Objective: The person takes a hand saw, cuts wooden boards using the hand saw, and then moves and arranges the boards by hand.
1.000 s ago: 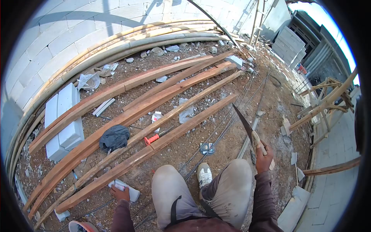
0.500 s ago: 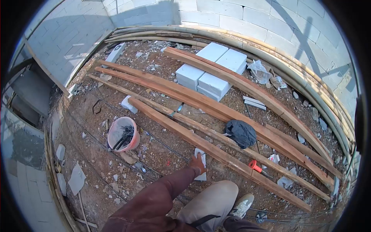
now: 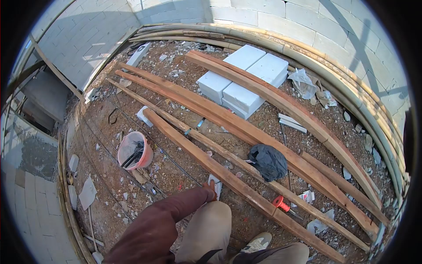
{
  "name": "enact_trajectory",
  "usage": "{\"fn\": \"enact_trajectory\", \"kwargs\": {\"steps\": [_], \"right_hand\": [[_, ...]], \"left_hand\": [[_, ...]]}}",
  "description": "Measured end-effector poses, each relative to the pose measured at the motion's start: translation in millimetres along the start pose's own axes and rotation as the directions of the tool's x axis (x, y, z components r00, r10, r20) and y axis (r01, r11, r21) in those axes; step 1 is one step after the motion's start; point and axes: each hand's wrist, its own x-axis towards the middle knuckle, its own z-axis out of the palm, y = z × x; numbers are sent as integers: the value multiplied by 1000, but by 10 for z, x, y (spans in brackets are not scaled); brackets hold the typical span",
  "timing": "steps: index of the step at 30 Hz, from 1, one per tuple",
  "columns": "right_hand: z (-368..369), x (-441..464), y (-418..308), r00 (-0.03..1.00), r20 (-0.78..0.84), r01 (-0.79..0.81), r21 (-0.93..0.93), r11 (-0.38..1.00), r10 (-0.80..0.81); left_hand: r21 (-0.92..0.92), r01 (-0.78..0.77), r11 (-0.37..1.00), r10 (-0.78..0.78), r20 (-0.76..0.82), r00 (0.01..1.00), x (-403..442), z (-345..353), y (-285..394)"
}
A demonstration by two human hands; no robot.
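Note:
My left hand [image 3: 212,191] reaches down from a dark maroon sleeve to the ground. Its fingers are closed over a small white block piece [image 3: 219,186], which lies close beside a long timber beam [image 3: 193,155]. Part of the piece is hidden under the hand. My right hand is out of sight. To the left of the hand stands a pinkish bucket [image 3: 150,155] with dark strips or wires inside. On the right, a black plastic bag [image 3: 268,163] rests against the beams, and a red-handled tool [image 3: 281,203] lies across the nearer timber.
More timber beams [image 3: 206,103] run diagonally over the rubble-strewn soil. White blocks [image 3: 244,94] are stacked beneath one far beam [image 3: 303,112]. Bamboo poles [image 3: 307,55] curve along the block wall [image 3: 299,26]. Thin rods [image 3: 173,163] cross the ground near the bucket.
My view has shifted, and my bent knee and shoe have moved left in it. My left hand stays down at the white block piece beside the beam.

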Motion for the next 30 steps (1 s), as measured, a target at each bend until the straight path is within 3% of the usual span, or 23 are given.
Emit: {"fn": "enact_trajectory", "kwargs": {"steps": [2, 4, 6, 7, 9, 11, 12, 15, 16, 19, 20, 23, 24, 27, 30], "right_hand": [[102, 532, -294, 978, -10, 211, 5, 978, -211], [227, 1138, -959, 898, -29, 436, -75, 897, -439], [404, 1638, -1799, 805, -34, 574, -205, 793, -592], [553, 1841, -2094, 763, -32, 616, -267, 741, -646], [652, 2100, -2673, 715, 118, 682, -335, 650, -689], [821, 2321, -2886, 675, 94, 690, -429, 583, -731], [917, 2444, -2925, 655, 81, 687, -477, 548, -751], [1101, 2922, -2768, 725, 212, 673, -419, 610, -655], [1105, 2982, -2736, 680, 188, 703, -441, 558, -708], [922, 3269, -2804, 629, 318, 775, -187, 603, -710], [782, 3303, -2954, 660, 378, 724, -91, 683, -649], [647, 3481, -3110, 591, 495, 807, -361, 467, -637], [649, 3417, -3056, 386, 305, 895, -353, 273, -871], [858, 3177, -2889, 608, -180, 665, -417, 620, -773], [1038, 2704, -2653, 530, 66, 826, -263, 498, -845]], "left_hand": [[-24, 50, 998, -48, 75, 996, -124, -154, 1], [194, 52, 980, -62, 47, 997, 301, 210, -26], [186, 102, 977, -113, 53, 992, 267, 194, 2], [71, 150, 986, -155, 76, 985, -156, -129, 92], [-67, 189, 980, -183, 94, 979, -597, -473, 192], [-116, 173, 978, -163, 87, 983, -723, -550, 185], [-123, 184, 975, -175, 84, 981, -725, -547, 192], [-141, 193, 971, -186, 61, 981, -730, -535, 204], [-149, 183, 972, -178, 48, 983, -748, -532, 196], [-190, 184, 964, -180, 41, 983, -850, -590, 238], [-207, 191, 960, -186, 42, 982, -897, -622, 268], [-188, 215, 958, -202, 82, 976, -955, -699, 302], [-160, 218, 963, -214, 41, 976, -924, -642, 296], [-188, 192, 963, -186, 50, 981, -939, -639, 281], [-152, 199, 968, -194, 47, 980, -887, -644, 271]]}}
